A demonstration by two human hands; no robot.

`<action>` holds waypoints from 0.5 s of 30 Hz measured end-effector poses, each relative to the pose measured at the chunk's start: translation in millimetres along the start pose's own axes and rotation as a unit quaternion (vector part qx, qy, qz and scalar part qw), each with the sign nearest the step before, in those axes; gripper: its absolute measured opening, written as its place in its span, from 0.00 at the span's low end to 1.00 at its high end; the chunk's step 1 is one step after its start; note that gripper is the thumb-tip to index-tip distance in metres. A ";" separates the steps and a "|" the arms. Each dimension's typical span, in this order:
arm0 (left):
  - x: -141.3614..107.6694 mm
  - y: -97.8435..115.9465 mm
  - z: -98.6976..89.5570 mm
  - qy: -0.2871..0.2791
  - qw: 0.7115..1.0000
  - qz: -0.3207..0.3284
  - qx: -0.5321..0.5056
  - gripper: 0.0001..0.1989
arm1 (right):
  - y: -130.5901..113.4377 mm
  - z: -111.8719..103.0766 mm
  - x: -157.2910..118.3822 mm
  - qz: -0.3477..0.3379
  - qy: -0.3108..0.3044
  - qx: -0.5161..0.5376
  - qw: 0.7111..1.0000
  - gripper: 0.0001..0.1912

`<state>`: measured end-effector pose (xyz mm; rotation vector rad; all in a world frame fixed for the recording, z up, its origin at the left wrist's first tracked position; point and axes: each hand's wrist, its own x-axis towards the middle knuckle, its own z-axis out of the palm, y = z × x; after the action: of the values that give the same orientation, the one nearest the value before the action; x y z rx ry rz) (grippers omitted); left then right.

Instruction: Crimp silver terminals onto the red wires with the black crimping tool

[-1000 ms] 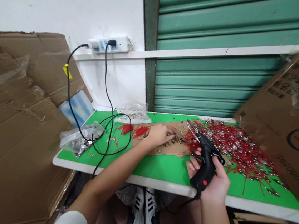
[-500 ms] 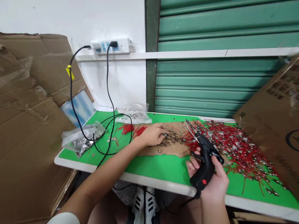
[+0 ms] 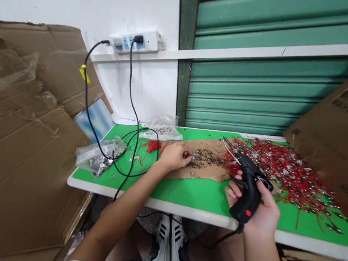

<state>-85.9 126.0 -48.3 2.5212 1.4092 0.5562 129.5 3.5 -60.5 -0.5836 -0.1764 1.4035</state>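
Note:
My right hand (image 3: 261, 217) is wrapped round the grip of a black soldering gun (image 3: 246, 195) with a red dot on its handle. Its metal tip points up and away, above the far side of the table. My left hand (image 3: 175, 156) rests over a flat cardboard strip (image 3: 202, 173), thumb and fingers pinched at a small shiny metal piece (image 3: 193, 157). Dark marks and bits cover the strip to the right of those fingertips. Beside the soldering gun, a large pile of red wires with shiny metal pieces (image 3: 292, 175) spreads rightward.
On the green table (image 3: 181, 194), a clear bag of metal parts (image 3: 101, 155) lies left and another bag (image 3: 161, 130) at the back. Black cables loop down from a power strip (image 3: 135, 42). Cardboard boxes stand left (image 3: 21, 143) and right (image 3: 332, 141).
My left hand's fingers have curled closer together at the small metal piece. The right hand still holds the soldering gun. The whole view has shifted slightly.

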 end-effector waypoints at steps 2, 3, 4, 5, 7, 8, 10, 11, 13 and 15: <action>0.1 1.7 2.6 -0.011 1.000 -0.003 0.007 0.10 | 0.2 0.1 -0.2 -0.004 -0.001 -0.007 1.000 0.18; 0.5 2.4 4.2 -0.016 1.000 -0.004 0.012 0.10 | 0.2 0.3 -0.4 -0.005 -0.003 -0.011 1.000 0.17; 1.1 3.1 6.0 -0.022 1.000 -0.006 0.017 0.11 | 0.3 0.4 -0.8 -0.007 -0.008 -0.016 1.000 0.16; 1.8 3.8 7.6 -0.029 0.999 -0.008 0.023 0.11 | 0.2 0.5 -1.1 -0.008 -0.014 -0.022 1.000 0.15; 3.4 5.4 9.8 -0.036 0.998 -0.009 0.043 0.12 | 0.0 0.5 -1.7 -0.012 -0.027 -0.030 0.999 0.14; 4.1 6.1 9.9 -0.036 0.998 -0.007 0.056 0.12 | -0.2 0.5 -1.9 -0.012 -0.032 -0.029 0.999 0.13; 4.9 7.2 7.7 -0.028 0.996 -0.002 0.081 0.14 | -0.5 0.4 -1.6 -0.008 -0.035 -0.020 0.999 0.13; 4.9 7.1 5.4 -0.020 0.996 -0.001 0.091 0.16 | -0.5 0.4 -1.3 -0.004 -0.033 -0.016 0.999 0.14; 4.2 5.3 -0.4 -0.005 0.995 -0.014 0.101 0.17 | -0.4 0.4 -0.1 0.005 -0.024 -0.013 1.000 0.15; 2.6 1.0 -6.5 -0.006 0.995 -0.021 0.095 0.17 | -0.1 0.3 0.9 0.008 -0.017 -0.018 1.000 0.16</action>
<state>-86.6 127.6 -41.5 2.6255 1.5764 0.4173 129.6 4.4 -60.3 -0.5921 -0.2261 1.4282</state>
